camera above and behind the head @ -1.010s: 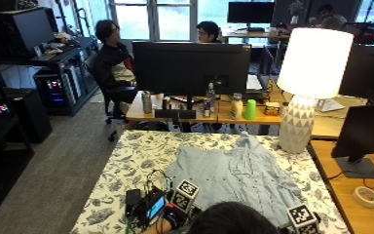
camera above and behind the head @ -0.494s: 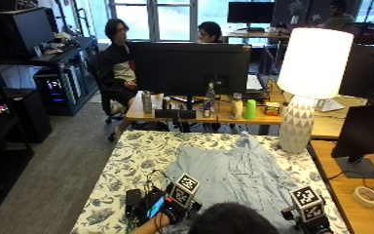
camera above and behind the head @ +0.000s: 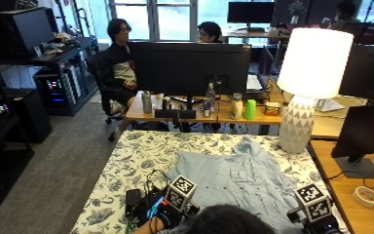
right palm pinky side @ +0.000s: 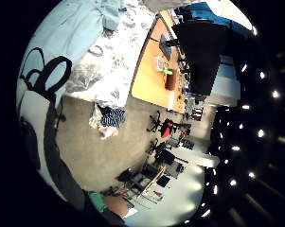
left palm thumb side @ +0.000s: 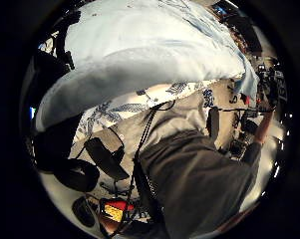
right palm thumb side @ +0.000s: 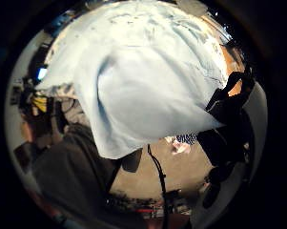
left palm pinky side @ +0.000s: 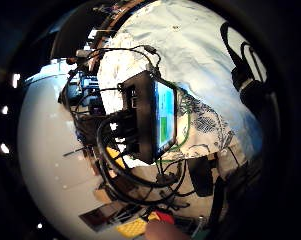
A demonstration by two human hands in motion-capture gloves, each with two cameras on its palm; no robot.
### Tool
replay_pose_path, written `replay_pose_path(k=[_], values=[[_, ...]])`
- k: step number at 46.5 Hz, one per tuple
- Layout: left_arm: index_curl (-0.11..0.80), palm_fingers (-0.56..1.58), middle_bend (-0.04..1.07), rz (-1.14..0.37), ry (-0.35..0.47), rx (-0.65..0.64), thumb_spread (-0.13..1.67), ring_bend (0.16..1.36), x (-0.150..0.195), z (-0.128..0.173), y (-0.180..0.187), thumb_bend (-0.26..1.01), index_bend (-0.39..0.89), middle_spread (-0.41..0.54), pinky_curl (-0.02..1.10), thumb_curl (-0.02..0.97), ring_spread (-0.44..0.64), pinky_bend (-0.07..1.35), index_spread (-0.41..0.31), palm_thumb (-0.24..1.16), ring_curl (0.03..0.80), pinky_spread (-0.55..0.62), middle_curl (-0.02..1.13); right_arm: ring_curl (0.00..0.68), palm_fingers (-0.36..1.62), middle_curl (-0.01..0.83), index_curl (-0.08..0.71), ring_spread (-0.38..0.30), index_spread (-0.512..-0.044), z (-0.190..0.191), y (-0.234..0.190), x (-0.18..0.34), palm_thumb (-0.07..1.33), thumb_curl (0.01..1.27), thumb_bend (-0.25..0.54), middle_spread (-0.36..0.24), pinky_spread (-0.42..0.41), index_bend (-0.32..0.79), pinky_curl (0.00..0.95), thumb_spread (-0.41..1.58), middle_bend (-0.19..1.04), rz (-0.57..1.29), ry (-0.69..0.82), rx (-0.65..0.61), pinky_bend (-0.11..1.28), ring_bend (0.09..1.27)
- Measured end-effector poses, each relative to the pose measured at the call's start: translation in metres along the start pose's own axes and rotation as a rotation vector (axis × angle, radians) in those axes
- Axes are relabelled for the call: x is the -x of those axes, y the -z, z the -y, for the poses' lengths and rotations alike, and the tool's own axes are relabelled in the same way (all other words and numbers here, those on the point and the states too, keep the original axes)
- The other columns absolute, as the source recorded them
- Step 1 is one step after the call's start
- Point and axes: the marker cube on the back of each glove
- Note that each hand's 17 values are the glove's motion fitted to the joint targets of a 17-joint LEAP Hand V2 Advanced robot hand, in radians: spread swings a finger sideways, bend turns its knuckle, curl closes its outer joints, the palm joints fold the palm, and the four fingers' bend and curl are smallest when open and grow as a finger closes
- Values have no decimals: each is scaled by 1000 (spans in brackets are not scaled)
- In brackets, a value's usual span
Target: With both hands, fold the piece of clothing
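While the pale blue shirt lies spread on the floral-clothed table, its near hem has lifted: the left hand and right hand have risen, seemingly starting the first fold; finger positions cannot be told.

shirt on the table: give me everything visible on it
The shirt is pale blue, thin woven-looking cloth, lying spread and slightly wrinkled on the floral tablecloth, collar end toward the lamp. Its near hem is lifted off the table, as the palm views show. Whether the left hand and right hand pinch it is unclear.
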Motion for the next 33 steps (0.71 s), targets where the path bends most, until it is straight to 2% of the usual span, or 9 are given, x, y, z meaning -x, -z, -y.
replay_pose_path(k=[12,23,29,33], values=[[475,1153,439,-27,-10,15,1358,405,5,-11,19,-9,199,-330,414,197,-340,181,-291,533,420,-288,572,447,1400,472,441,-245,-285,-7,25,-7,953,289,-17,-231,-313,194,422,1023,470,23,9,1,580,714],[494,1159,437,-18,0,5,1357,370,7,-7,35,-9,195,-331,402,194,-340,176,-295,530,417,-280,582,452,1399,474,450,-239,-286,-1,34,-15,953,281,-17,-226,-313,191,426,1030,480,16,2,12,578,721],[497,1182,449,3,24,-33,1354,369,17,-3,59,-13,186,-338,398,190,-344,182,-301,519,421,-286,587,453,1395,475,453,-238,-286,-4,53,-27,953,277,-17,-225,-314,192,429,1033,485,13,-12,23,575,721],[507,1196,466,9,30,-91,1371,372,28,8,83,-27,201,-342,397,167,-347,178,-307,454,424,-288,595,454,1395,475,455,-239,-286,-3,76,-41,951,275,-17,-223,-314,192,430,1036,486,5,-32,19,575,724]])
